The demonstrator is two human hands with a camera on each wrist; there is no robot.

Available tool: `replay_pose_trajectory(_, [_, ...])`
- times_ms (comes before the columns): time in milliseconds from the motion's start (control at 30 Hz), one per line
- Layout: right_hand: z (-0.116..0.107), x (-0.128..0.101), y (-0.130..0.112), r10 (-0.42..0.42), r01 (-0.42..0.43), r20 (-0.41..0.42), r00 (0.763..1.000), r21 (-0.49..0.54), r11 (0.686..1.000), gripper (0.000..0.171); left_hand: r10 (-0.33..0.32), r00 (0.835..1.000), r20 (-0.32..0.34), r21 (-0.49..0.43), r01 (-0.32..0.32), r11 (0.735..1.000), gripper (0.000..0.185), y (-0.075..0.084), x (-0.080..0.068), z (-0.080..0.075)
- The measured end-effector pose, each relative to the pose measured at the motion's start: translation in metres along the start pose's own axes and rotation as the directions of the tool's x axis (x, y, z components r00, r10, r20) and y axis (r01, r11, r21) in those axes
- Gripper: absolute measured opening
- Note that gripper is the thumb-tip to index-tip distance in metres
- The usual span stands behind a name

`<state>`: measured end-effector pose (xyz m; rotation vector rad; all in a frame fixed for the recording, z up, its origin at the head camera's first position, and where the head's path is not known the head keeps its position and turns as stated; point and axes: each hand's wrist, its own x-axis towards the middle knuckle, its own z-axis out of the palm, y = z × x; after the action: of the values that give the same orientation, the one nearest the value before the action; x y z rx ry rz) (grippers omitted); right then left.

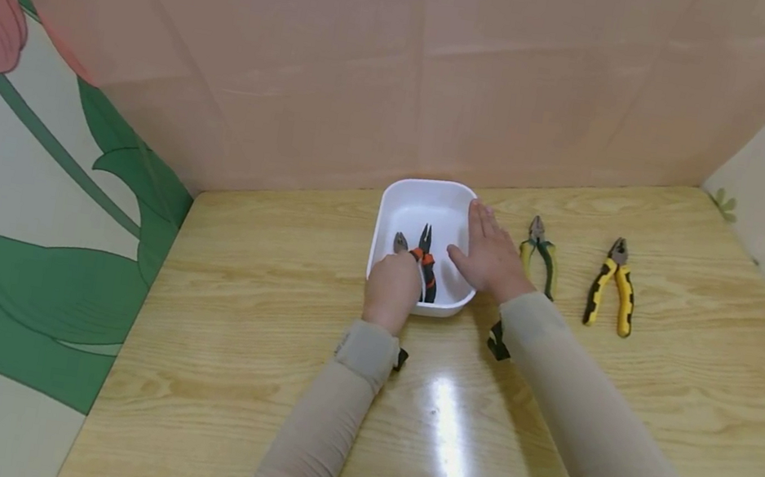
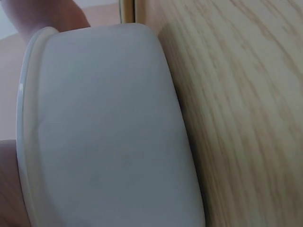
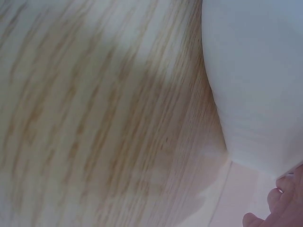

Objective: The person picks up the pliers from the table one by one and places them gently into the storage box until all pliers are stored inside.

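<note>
A white plastic box (image 1: 397, 191) stands on the table, its side wall (image 2: 109, 127) filling much of the left wrist view. My left hand (image 1: 393, 285) reaches over its near left corner and grips a pair of pliers (image 1: 400, 241); only the grey head pokes out past the knuckles, and the handles are hidden. Beside it in the box lie long-nose pliers (image 1: 430, 274) with orange and black handles, near the left hand. My right hand (image 1: 493, 257) rests on the box's right rim, fingers straight and thumb over the inside.
Right of the box lie green-handled pliers (image 1: 551, 265), partly behind the right hand, and yellow-and-black pliers (image 1: 613, 285) farther right. The wood-grain table (image 1: 255, 294) meets a pink covered wall (image 1: 306, 54) at the back. A flower-patterned panel (image 1: 12, 282) stands at the left.
</note>
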<state>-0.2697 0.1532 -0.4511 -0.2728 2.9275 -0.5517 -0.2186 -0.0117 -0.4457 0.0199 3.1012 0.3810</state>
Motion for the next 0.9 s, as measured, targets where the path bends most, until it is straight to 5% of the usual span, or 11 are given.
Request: replay_pose_trajectory(900, [0.0002,-0.0001,0.0022,-0.016,0.016,0.001,1.0,0.003,1.0,0.089,-0.008,1.0,-0.015,0.013,0.008,1.0,0.033,-0.0004,-0.0003,0.0038])
